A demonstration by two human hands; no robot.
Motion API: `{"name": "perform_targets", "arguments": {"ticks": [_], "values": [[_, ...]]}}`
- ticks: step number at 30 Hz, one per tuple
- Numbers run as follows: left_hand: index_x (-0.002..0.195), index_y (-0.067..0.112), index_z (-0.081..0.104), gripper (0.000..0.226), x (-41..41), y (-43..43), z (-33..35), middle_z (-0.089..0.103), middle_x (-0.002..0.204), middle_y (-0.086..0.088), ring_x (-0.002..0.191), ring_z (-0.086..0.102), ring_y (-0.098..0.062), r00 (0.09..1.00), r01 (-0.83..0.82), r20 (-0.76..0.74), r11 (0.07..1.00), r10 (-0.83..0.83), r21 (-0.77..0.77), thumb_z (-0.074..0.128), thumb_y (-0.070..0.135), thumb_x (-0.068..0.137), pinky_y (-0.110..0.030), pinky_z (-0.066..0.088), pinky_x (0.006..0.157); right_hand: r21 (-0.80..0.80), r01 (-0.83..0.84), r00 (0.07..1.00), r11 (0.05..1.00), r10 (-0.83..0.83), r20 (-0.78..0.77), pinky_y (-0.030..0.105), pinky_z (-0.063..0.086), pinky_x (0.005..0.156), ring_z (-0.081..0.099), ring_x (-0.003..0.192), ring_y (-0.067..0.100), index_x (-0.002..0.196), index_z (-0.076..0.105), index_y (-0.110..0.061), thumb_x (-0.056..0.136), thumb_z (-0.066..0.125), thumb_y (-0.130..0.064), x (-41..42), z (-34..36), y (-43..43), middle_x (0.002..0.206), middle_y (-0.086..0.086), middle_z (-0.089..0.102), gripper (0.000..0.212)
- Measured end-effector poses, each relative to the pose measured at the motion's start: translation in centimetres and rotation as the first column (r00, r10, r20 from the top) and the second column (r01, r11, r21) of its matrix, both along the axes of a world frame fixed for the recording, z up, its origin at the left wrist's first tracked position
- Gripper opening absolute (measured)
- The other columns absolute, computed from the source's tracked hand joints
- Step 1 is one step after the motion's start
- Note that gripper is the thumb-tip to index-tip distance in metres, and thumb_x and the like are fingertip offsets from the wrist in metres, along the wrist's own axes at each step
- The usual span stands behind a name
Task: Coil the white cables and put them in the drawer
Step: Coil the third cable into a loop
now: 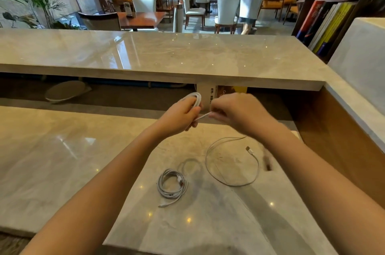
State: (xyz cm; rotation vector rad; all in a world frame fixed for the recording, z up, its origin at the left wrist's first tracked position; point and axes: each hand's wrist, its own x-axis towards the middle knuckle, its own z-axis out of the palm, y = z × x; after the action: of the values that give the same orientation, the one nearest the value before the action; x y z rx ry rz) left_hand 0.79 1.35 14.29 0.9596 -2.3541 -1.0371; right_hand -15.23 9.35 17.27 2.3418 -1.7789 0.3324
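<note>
My left hand (180, 115) grips a small coil of white cable (195, 97) above the marble desk (62, 150). My right hand (237, 111) pinches the loose end of that same cable just to the right of the coil. On the desk below lies a finished white coil (171, 186) with one plug end sticking out. To its right a thin white cable (231, 163) lies in one wide loose loop, its USB plug (249, 150) inside the loop. No drawer is visible.
A raised marble counter (166, 56) runs across behind the desk, with books (220, 93) standing under its overhang. A wooden side panel (337, 129) closes the right. Books fill a shelf (325, 23) at the far right. A person walks among chairs in the background.
</note>
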Motion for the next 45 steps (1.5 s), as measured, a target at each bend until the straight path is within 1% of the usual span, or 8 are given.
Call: {"name": "perform_targets", "arguments": {"ticks": [4,11,21,23,26,31,37,45], "values": [[0.1,0.012,0.055,0.033,1.7,-0.1,0.2,0.046,0.059,0.005,0.048,0.037,-0.007,0.987,0.152,-0.118,0.864,-0.108,0.481,0.031,0.035,0.1,-0.018,0.033,0.049,-0.016,0.067,0.997,0.998,-0.067,-0.043,0.025,0.036,0.06,0.056,0.073,0.016,0.095,0.063,-0.016,0.094,0.041,-0.042,-3.4,0.2,-1.8,0.084,0.0,0.062,0.034],[0.088,0.01,0.058,0.016,3.1,-1.0,-0.5,0.038,0.047,0.009,0.038,0.031,-0.002,0.928,0.351,-0.367,0.459,-0.058,0.816,0.049,0.022,0.092,-0.012,0.025,0.037,-0.049,-0.018,0.981,0.999,0.009,-0.193,0.029,0.038,0.066,0.054,0.088,0.022,0.111,0.062,-0.014,0.098,0.042,-0.027,-4.5,-4.4,-3.1,0.102,0.009,0.063,0.027],[0.089,0.002,0.058,0.024,3.3,-0.9,-2.0,0.049,0.053,0.001,0.045,0.03,-0.005,0.723,0.684,-0.674,-0.019,0.153,0.729,0.047,0.022,0.097,-0.016,0.033,0.043,0.106,0.276,0.9,0.955,-0.295,0.321,0.034,0.05,0.069,0.057,0.078,0.021,0.099,0.064,-0.007,0.098,0.043,-0.027,0.8,-6.1,-2.1,0.089,0.007,0.058,0.029],[0.089,0.004,0.058,0.026,3.1,-0.8,-1.9,0.048,0.053,0.002,0.044,0.032,-0.005,0.712,0.689,-0.684,0.031,0.156,0.724,0.044,0.024,0.098,-0.016,0.034,0.043,0.257,0.237,0.673,0.937,-0.349,0.652,0.026,0.052,0.067,0.063,0.074,0.017,0.095,0.067,-0.007,0.097,0.045,-0.026,1.5,-5.6,-1.9,0.081,0.005,0.065,0.029],[0.082,0.01,0.057,0.029,3.0,-0.5,-1.5,0.045,0.05,0.006,0.038,0.036,-0.004,0.768,0.578,-0.625,0.269,0.139,0.77,0.04,0.029,0.096,-0.013,0.028,0.04,0.451,0.011,0.116,0.892,-0.449,0.886,0.024,0.058,0.069,0.071,0.079,0.02,0.095,0.069,-0.009,0.097,0.045,-0.025,2.4,-4.5,-0.9,0.088,0.01,0.072,0.029],[0.081,0.012,0.05,0.034,2.6,0.0,-1.2,0.037,0.05,0.007,0.04,0.027,-0.005,0.875,0.316,-0.47,0.599,0.116,0.736,0.027,0.027,0.101,-0.017,0.024,0.041,0.497,-0.147,-0.221,0.855,-0.518,0.826,0.034,0.057,0.082,0.071,0.09,0.023,0.096,0.068,-0.008,0.099,0.04,-0.026,2.8,-4.7,0.2,0.091,0.01,0.073,0.034],[0.086,0.011,0.051,0.032,1.5,0.9,-2.4,0.04,0.057,0.005,0.046,0.032,-0.006,0.916,0.065,-0.369,0.849,0.157,0.524,0.028,0.025,0.103,-0.016,0.03,0.045,0.416,-0.17,-0.38,0.893,-0.449,0.808,0.04,0.052,0.09,0.065,0.095,0.02,0.105,0.061,-0.007,0.095,0.05,-0.013,4.3,-5.7,0.1,0.092,0.009,0.067,0.017],[0.107,0.003,0.061,0.03,1.3,0.8,-2.8,0.045,0.062,0.001,0.045,0.037,-0.005,0.852,0.043,-0.358,0.63,0.383,0.775,0.043,0.025,0.099,-0.015,0.033,0.042,0.438,-0.137,-0.499,0.888,-0.444,0.744,0.031,0.048,0.073,0.061,0.074,0.014,0.095,0.061,-0.012,0.095,0.047,-0.008,4.5,-7.1,-0.4,0.075,0.005,0.062,0.015]]}}
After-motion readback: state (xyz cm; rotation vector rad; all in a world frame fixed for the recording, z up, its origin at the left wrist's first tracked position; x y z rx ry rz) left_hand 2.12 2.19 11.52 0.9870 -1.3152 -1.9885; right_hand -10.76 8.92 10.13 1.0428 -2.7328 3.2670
